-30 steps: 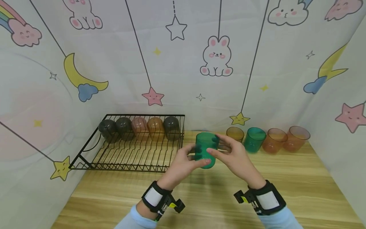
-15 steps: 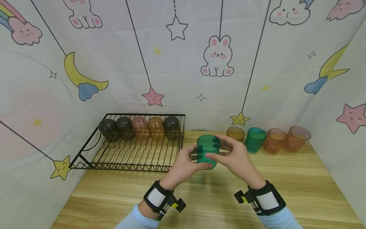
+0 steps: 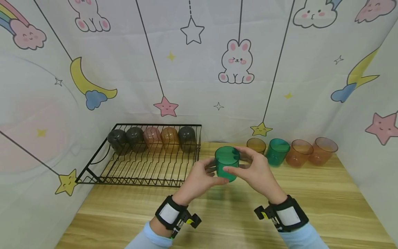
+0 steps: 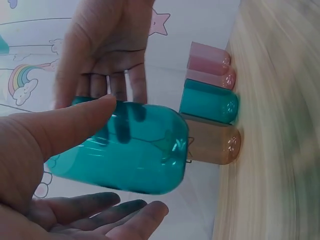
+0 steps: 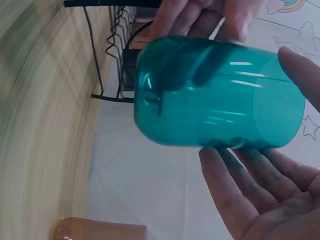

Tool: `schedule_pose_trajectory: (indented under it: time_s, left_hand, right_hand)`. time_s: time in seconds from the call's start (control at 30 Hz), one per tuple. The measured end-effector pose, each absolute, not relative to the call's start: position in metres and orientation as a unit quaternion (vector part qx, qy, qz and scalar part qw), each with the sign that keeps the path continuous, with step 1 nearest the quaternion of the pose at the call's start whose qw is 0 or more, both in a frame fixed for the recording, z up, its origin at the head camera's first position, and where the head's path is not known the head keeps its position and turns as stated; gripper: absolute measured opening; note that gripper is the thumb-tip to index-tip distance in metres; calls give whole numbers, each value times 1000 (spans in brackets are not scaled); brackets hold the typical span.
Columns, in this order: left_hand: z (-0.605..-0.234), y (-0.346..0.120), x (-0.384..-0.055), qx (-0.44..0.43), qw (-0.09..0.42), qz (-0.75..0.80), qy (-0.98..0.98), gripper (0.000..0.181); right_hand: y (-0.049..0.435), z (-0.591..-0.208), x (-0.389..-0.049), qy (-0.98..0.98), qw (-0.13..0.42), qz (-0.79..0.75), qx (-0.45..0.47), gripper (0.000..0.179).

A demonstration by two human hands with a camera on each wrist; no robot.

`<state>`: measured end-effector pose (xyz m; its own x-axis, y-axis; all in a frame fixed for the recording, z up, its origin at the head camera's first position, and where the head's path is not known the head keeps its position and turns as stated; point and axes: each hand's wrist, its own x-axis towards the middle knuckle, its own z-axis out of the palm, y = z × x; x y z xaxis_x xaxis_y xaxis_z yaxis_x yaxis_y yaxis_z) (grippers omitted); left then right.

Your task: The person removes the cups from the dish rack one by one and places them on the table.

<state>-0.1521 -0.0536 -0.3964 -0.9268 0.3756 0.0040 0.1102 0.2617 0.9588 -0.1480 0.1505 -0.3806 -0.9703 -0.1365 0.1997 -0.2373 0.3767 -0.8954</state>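
Note:
A translucent green tumbler (image 3: 227, 166) is held upright above the wooden table, between both hands. My right hand (image 3: 255, 171) grips it from the right, thumb across the near side and fingers behind. In the right wrist view, the right fingertips lie at the tumbler's (image 5: 210, 110) wall. My left hand (image 3: 199, 178) is at its left side. The left thumb (image 4: 75, 122) overlaps the tumbler in the left wrist view, while the left fingers (image 4: 135, 222) stretch out just off the wall, with a narrow gap showing.
A black wire rack (image 3: 140, 173) at the left carries a back row of upturned grey, pink and amber tumblers (image 3: 169, 138). Upright at the back right stand an amber tumbler (image 3: 256, 145), a second green tumbler (image 3: 276, 154) and two pinkish-orange tumblers (image 3: 298, 155). A patterned cloth wall (image 3: 199, 86) is behind.
The green tumbler has shifted slightly right, its mouth tipping toward the head camera. My left fingertips, earlier seen through its wall, have drawn back to the left; my right hand keeps its grip.

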Motion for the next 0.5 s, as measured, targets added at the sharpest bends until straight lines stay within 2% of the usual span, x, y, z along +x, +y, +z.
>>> schedule_pose_trajectory:
  time_s: [0.27, 0.5]
  left_hand:
    - [-393, -61, -152, 117, 102, 556, 816, 84]
    - [-395, -63, -152, 111, 87, 558, 818, 79]
  right_hand:
    - [155, -397, -161, -866, 112, 486, 38, 84]
    - [154, -422, -178, -864, 175, 472, 7, 87]
